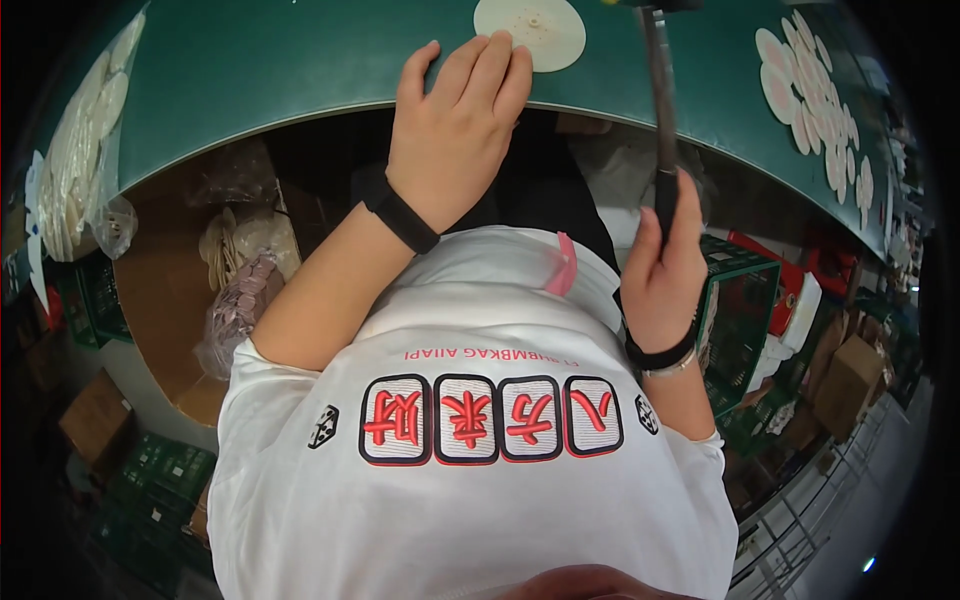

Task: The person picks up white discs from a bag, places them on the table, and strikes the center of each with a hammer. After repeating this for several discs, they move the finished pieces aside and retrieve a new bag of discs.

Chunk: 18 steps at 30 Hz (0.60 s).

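Note:
A thin, cream-coloured round disc (555,45) lies on the green tabletop near its front edge. It has a small raised spot at its centre and tiny marks around that. My left hand (455,125) rests palm down against the disc's near left rim, its fingers stretched forward and the little finger spread to the side; the thumb is mostly hidden. Raised on the right, my right hand (665,265) is closed round the black grip of a hammer (660,95). The hammer's metal shaft points away from me, and its dark head is cut off by the top edge.
Many similar pale discs (805,95) lie spread at the table's right end. Clear bags of pale pieces (80,150) sit at the far left. Below stand an open cardboard box (165,290) with bagged parts and green plastic crates (745,320).

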Available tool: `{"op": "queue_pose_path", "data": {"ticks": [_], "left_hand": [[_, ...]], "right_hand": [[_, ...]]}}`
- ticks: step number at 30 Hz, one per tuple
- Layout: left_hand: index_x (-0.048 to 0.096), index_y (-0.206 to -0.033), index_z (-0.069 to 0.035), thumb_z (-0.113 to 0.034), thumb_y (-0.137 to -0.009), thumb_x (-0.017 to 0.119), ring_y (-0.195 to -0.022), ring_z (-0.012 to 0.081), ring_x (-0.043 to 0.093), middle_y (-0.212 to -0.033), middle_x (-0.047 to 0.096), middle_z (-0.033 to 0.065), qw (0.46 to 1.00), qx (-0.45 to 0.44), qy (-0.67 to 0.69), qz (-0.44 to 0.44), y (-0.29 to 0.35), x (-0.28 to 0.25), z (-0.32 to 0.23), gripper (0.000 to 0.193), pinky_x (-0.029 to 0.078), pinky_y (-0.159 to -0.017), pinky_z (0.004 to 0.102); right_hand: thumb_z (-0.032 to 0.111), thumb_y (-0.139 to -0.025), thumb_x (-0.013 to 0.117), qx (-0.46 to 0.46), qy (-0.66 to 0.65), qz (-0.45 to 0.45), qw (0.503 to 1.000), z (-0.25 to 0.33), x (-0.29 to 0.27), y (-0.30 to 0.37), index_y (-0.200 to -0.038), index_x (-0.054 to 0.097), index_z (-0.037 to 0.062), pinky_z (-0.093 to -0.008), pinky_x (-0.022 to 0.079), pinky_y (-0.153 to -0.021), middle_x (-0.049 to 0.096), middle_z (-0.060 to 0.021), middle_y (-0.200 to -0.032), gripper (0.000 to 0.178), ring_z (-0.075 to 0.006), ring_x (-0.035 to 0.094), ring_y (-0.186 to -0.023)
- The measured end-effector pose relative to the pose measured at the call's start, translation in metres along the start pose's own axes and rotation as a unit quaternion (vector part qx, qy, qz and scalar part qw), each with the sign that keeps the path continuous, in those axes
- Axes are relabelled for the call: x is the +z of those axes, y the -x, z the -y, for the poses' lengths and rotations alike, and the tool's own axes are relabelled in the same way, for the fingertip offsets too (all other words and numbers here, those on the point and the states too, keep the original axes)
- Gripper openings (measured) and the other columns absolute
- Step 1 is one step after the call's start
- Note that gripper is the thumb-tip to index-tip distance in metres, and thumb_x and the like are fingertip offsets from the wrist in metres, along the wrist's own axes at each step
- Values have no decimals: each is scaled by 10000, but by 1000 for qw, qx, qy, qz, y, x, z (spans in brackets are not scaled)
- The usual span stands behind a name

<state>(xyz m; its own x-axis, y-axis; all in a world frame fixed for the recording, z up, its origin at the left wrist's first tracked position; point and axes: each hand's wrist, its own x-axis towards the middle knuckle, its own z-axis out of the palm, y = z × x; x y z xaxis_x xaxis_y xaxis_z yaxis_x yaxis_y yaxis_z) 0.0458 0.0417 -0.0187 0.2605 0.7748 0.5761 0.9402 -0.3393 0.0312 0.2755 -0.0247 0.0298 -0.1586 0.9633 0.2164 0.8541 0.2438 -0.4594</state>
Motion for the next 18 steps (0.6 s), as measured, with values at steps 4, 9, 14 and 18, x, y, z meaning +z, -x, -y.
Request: {"op": "queue_pose_path", "data": {"ticks": [4, 9, 14, 18], "left_hand": [[595, -1305, -116, -145, -843, 668, -1236, 183, 561, -1338, 605, 36, 1000, 2, 6, -5, 1, 0, 1, 469, 393, -1084, 465], [552, -1403, -150, -220, -767, 819, -1305, 202, 528, -1437, 551, 30, 1000, -6, 0, 16, 6, -1, 3, 693, 349, -1132, 459], [561, -1388, -156, -207, -765, 818, -1302, 204, 533, -1434, 554, 29, 1000, -9, 17, 23, 6, -2, 2, 676, 351, -1132, 457], [592, -1265, -128, -128, -841, 660, -1243, 190, 556, -1331, 595, 48, 1000, 5, 15, -14, 4, -1, 4, 429, 392, -1080, 455]], "right_hand": [[57, -1018, 595, 22, -11, 25, 999, 13, -16, -7, -1448, 511, 31, -337, 526, -670, 680, -221, -950, 439, -305, 644, -713], [63, -1031, 591, 5, -104, -82, 991, 21, -19, -18, -1441, 518, 28, -316, 531, -691, 679, -224, -957, 418, -237, 653, -711], [109, -1016, 609, -13, 54, 47, 997, 8, 1, -24, -1413, 522, 26, -413, 550, -634, 713, -202, -974, 415, -381, 701, -758], [119, -1014, 616, -17, -9, -2, 1000, 20, -6, -32, -1405, 531, 35, -424, 548, -634, 716, -197, -982, 408, -390, 702, -771]]}}
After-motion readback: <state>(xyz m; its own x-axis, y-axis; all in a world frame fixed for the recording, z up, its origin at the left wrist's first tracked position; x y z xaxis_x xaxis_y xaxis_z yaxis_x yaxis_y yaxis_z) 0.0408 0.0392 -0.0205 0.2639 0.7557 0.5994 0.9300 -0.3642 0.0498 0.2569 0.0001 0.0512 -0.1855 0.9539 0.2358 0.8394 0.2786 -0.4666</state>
